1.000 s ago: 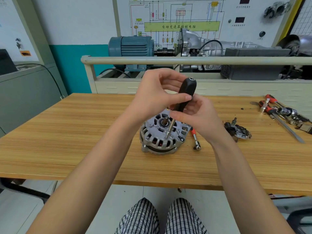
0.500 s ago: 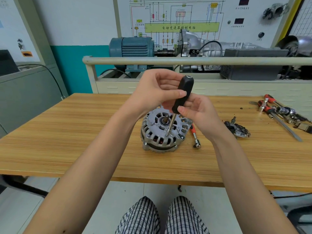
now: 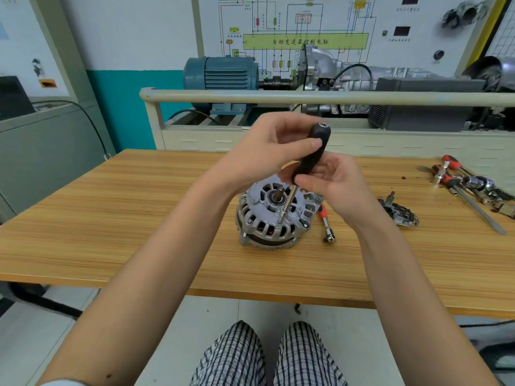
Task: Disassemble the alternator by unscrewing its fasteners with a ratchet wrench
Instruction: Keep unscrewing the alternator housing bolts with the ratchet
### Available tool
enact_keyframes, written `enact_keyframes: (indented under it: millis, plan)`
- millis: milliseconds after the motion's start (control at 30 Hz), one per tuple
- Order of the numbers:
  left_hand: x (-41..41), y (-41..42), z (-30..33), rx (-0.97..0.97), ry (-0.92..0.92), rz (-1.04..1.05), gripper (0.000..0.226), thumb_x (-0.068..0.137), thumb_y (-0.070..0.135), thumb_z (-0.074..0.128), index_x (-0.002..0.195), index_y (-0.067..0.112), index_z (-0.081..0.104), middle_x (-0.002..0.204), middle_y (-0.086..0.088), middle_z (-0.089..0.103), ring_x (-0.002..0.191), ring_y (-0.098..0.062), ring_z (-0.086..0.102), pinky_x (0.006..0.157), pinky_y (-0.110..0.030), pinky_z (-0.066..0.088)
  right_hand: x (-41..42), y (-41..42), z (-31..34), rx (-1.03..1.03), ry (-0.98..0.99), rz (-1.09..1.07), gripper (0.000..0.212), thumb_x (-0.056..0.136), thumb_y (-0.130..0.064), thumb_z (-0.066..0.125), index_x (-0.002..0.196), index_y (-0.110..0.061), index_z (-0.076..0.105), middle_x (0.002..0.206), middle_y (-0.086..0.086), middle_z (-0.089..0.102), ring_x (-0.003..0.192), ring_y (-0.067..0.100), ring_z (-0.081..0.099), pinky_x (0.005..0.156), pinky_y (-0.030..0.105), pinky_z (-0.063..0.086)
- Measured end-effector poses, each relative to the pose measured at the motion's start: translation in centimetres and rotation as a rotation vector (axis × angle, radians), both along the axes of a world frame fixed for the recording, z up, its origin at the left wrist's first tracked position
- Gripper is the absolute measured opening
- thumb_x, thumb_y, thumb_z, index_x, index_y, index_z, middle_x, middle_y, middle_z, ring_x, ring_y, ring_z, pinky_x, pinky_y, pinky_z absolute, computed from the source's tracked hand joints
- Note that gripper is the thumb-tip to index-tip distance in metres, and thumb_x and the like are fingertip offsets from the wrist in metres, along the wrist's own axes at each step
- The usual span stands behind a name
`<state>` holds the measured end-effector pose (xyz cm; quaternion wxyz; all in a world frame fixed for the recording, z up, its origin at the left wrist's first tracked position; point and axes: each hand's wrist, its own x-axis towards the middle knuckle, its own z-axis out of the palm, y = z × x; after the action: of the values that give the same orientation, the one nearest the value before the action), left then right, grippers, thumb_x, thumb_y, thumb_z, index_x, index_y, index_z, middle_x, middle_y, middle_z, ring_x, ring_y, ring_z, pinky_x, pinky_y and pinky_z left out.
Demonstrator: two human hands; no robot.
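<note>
While the silver, ribbed cast-metal alternator [image 3: 274,215] sat face-up near the middle of the light wooden tabletop [image 3: 139,224], both hands met just above it around a black-handled driver with a thin steel shaft [image 3: 309,157]. The left hand [image 3: 262,151] had its grip closed on the upper part of the black handle, thumb pressed along it, and the right hand [image 3: 338,188] had its grip closed on the lower end, fingertips pinching where handle met shaft. The tool leaned to the right, its tip down on a fastener on the alternator's near face, beside the central shaft stub. The hands hid the housing's far edge. Just right of the alternator lay a short red-handled ratchet wrench [image 3: 326,225], partly under the right wrist. Farther right lay a dark, detached metal part [image 3: 400,211], and at the tabletop's right edge a cluster of red-handled tools and chrome sockets [image 3: 471,182], well apart from the work.
</note>
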<state>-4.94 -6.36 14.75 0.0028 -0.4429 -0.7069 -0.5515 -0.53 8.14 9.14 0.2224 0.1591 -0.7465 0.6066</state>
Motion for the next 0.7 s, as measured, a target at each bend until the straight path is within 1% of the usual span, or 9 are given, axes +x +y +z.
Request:
enact_keyframes:
  millis: [67, 133, 200, 267, 333, 400, 500, 600, 700]
  plan:
    - [-0.19, -0.27, 0.19, 0.019, -0.04, -0.054, 0.037, 0.086, -0.008, 0.062, 0.122, -0.004, 0.058, 0.111, -0.016, 0.067, 0.107, -0.024, 0.066, 0.095, -0.033, 0.053, 0.05, 0.19, 0.04, -0.005, -0.024, 0.044, 0.027, 0.083, 0.012, 0.06, 0.098, -0.01, 0.063, 0.086, -0.006, 0.075, 0.089, 0.013, 0.071, 0.08, 0.022, 0.054]
    - [-0.09, -0.23, 0.31, 0.042, -0.006, 0.024, 0.035, 0.078, -0.006, 0.072, 0.111, 0.0, 0.064, 0.1, -0.012, 0.07, 0.094, -0.019, 0.069, 0.087, -0.029, 0.056, 0.2, 0.2, 0.01, -0.004, -0.03, 0.073, 0.028, 0.083, 0.008, 0.061, 0.106, -0.01, 0.061, 0.092, -0.005, 0.075, 0.095, 0.012, 0.07, 0.082, 0.021, 0.053]
    - [-0.07, -0.11, 0.3, 0.07, 0.036, 0.125, 0.033, 0.069, 0.0, 0.082, 0.097, 0.005, 0.066, 0.088, -0.005, 0.07, 0.079, -0.01, 0.067, 0.076, -0.021, 0.056, 0.31, 0.05, -0.14, -0.019, -0.01, 0.038, 0.036, 0.076, -0.007, 0.072, 0.11, -0.008, 0.061, 0.098, 0.0, 0.073, 0.097, 0.015, 0.069, 0.084, 0.024, 0.053]
    - [0.08, 0.13, 0.16, 0.08, 0.1, 0.184, 0.035, 0.065, 0.004, 0.086, 0.092, 0.007, 0.063, 0.083, -0.002, 0.067, 0.073, -0.008, 0.063, 0.071, -0.02, 0.055, 0.3, -0.22, -0.23, -0.036, 0.041, -0.057, 0.042, 0.064, -0.018, 0.079, 0.102, -0.007, 0.066, 0.092, 0.005, 0.073, 0.089, 0.017, 0.07, 0.08, 0.026, 0.055]
    - [0.31, 0.52, -0.05, 0.068, 0.194, 0.231, 0.038, 0.066, 0.007, 0.087, 0.092, 0.008, 0.06, 0.086, -0.003, 0.064, 0.078, -0.016, 0.063, 0.076, -0.029, 0.055, 0.06, -0.21, -0.3, -0.038, 0.07, -0.104, 0.03, 0.063, -0.013, 0.081, 0.091, -0.012, 0.069, 0.083, 0.003, 0.073, 0.081, 0.016, 0.07, 0.076, 0.025, 0.056]
    - [0.4, 0.63, 0.0, 0.006, 0.235, 0.23, 0.041, 0.068, 0.012, 0.086, 0.1, 0.009, 0.06, 0.095, -0.002, 0.064, 0.089, -0.019, 0.063, 0.085, -0.036, 0.053, -0.06, -0.05, -0.2, -0.017, 0.073, -0.089, 0.025, 0.071, 0.002, 0.076, 0.085, -0.017, 0.069, 0.077, -0.008, 0.073, 0.078, 0.008, 0.07, 0.073, 0.018, 0.053]
    - [0.09, 0.2, 0.1, -0.054, 0.113, 0.051, 0.042, 0.078, 0.005, 0.078, 0.116, 0.002, 0.061, 0.11, -0.01, 0.068, 0.101, -0.019, 0.066, 0.091, -0.033, 0.054, 0.04, 0.22, -0.11, 0.016, 0.047, -0.053, 0.032, 0.081, 0.013, 0.062, 0.089, -0.017, 0.067, 0.079, -0.013, 0.073, 0.084, 0.005, 0.07, 0.077, 0.018, 0.052]
    - [-0.31, -0.27, 0.05, 0.014, -0.003, -0.021, 0.04, 0.078, -0.007, 0.071, 0.117, -0.001, 0.061, 0.105, -0.015, 0.07, 0.099, -0.022, 0.069, 0.089, -0.032, 0.055, 0.13, 0.32, -0.23, 0.008, 0.033, -0.015, 0.03, 0.086, 0.014, 0.056, 0.104, -0.008, 0.065, 0.092, 0.001, 0.073, 0.095, 0.018, 0.07, 0.088, 0.031, 0.053]
    - [-0.24, -0.04, 0.12, 0.061, 0.032, 0.11, 0.037, 0.067, -0.001, 0.083, 0.098, 0.004, 0.064, 0.092, -0.011, 0.071, 0.084, -0.021, 0.07, 0.077, -0.029, 0.058, 0.41, 0.28, -0.22, -0.001, 0.017, 0.047, 0.026, 0.082, 0.002, 0.065, 0.105, -0.011, 0.065, 0.095, -0.003, 0.074, 0.099, 0.016, 0.069, 0.086, 0.025, 0.052]
